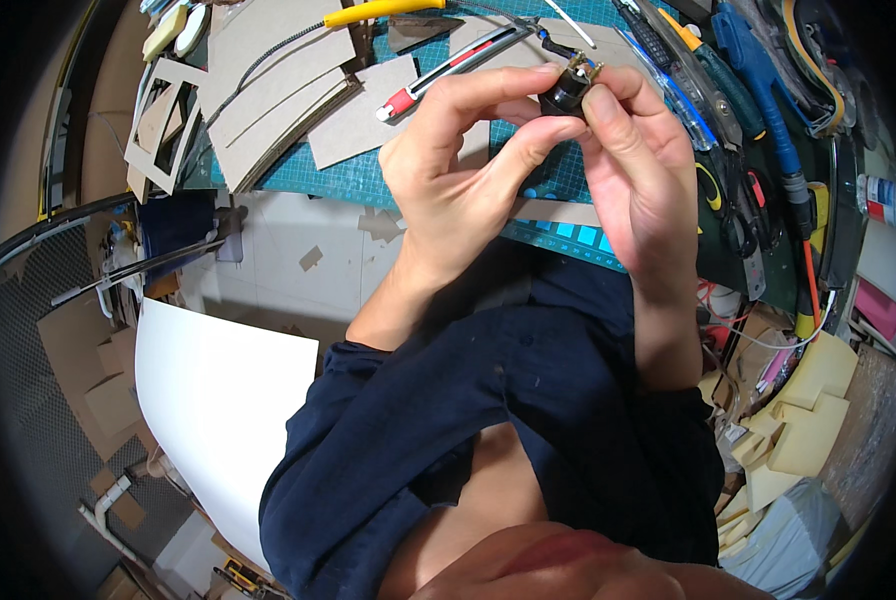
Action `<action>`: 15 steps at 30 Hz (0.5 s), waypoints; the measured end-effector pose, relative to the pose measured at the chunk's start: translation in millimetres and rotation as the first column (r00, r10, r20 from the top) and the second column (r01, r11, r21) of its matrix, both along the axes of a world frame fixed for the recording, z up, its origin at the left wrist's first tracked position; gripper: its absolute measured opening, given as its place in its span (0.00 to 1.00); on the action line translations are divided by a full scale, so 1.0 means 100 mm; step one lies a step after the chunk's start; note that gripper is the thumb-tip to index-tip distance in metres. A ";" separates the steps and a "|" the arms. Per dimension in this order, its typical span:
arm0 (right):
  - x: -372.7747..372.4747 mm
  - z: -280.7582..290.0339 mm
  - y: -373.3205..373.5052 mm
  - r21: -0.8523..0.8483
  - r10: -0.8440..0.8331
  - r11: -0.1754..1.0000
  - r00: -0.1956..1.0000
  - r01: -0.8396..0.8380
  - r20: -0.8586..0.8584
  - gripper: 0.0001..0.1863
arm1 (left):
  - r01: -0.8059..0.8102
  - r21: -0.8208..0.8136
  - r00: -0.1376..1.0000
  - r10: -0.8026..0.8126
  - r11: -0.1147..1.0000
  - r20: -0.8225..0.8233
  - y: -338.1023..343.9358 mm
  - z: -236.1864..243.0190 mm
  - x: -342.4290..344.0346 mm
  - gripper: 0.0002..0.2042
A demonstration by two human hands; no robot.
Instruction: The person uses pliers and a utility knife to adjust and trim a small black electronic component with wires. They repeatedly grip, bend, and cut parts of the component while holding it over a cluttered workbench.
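Over the far part of the cutting mat [363, 190], both hands hold a small black round part [566, 95] with brass-coloured metal prongs pointing up. My left hand [446, 165] pinches its left side, index finger above and thumb below. My right hand [636, 165] grips the right side between thumb and index finger near the prongs. Just behind the part lies a dark wire end [550, 42]; I cannot tell whether it joins it. A red and grey utility knife [458, 72] lies on grey board beyond my left hand.
Grey board sheets [268, 90] are stacked at the far left, crossed by a braided cable with a yellow sleeve [383, 11]. Pliers, screwdrivers and a blue-handled tool [758, 75] crowd the right. A large white sheet [218, 400] stands at lower left; yellowish foam pieces [803, 430] lie lower right.
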State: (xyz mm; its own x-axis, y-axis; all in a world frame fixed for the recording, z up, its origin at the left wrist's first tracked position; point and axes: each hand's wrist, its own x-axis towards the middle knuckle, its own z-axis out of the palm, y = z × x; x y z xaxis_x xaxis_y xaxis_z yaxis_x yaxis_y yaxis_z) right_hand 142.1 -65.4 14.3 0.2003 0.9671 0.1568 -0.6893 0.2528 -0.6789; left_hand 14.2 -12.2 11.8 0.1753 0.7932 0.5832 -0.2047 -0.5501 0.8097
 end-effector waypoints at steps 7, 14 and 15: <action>0.02 0.00 0.00 0.010 0.025 1.000 0.999 -0.024 -0.022 0.09 | -0.003 0.055 1.000 0.002 0.998 0.023 0.03 0.02 0.02 0.15; 0.00 -0.02 0.03 0.023 0.013 1.000 1.000 -0.013 0.008 0.10 | -0.018 0.161 0.996 0.032 0.987 -0.087 0.06 -0.02 -0.03 0.16; 0.00 -0.02 0.03 0.022 0.004 1.000 1.000 -0.004 0.013 0.10 | -0.019 0.139 0.997 0.029 0.990 -0.069 0.05 -0.02 -0.04 0.17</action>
State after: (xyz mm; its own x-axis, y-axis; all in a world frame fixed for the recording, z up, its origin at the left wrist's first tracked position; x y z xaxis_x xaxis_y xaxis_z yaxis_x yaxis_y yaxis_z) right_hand 141.8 -62.5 12.1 0.1944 0.9642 0.1804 -0.6814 0.2650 -0.6823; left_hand 10.6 -6.8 10.0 0.2017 0.7103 0.6744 -0.1352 -0.6617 0.7375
